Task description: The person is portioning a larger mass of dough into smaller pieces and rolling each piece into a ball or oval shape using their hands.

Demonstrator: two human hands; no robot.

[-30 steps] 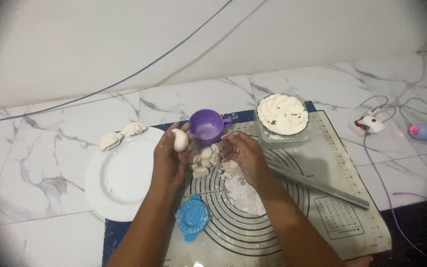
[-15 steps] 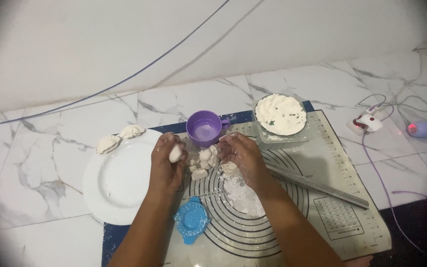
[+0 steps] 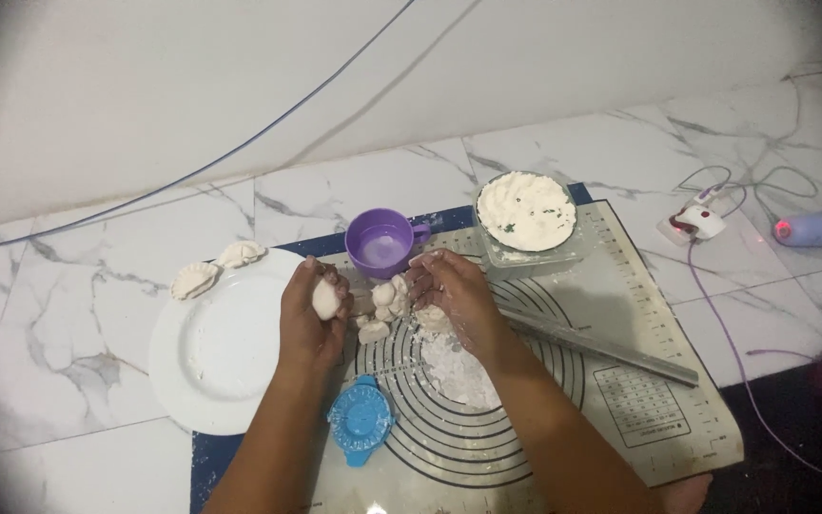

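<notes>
Your left hand (image 3: 311, 319) clenched round dough piece (image 3: 324, 299), over white plate (image 3: 211, 352) edge. Your right hand (image 3: 454, 295) palm down on floured pastry mat (image 3: 563, 381), fingers loose, touching dough lumps (image 3: 384, 303). Purple cup (image 3: 382, 243) just beyond; blue dumpling press (image 3: 361, 419) near your wrist.

We see the left hand (image 3: 311, 319) pinching a dough ball (image 3: 324, 299), the right hand (image 3: 454, 295) resting on floured dough pieces (image 3: 384, 303) beside the purple cup (image 3: 381, 244).

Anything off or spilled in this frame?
Minor only: loose flour is scattered on the mat below the right hand, and two folded dumplings perch on the white plate's far rim. The left hand holds a dough piece.
</notes>
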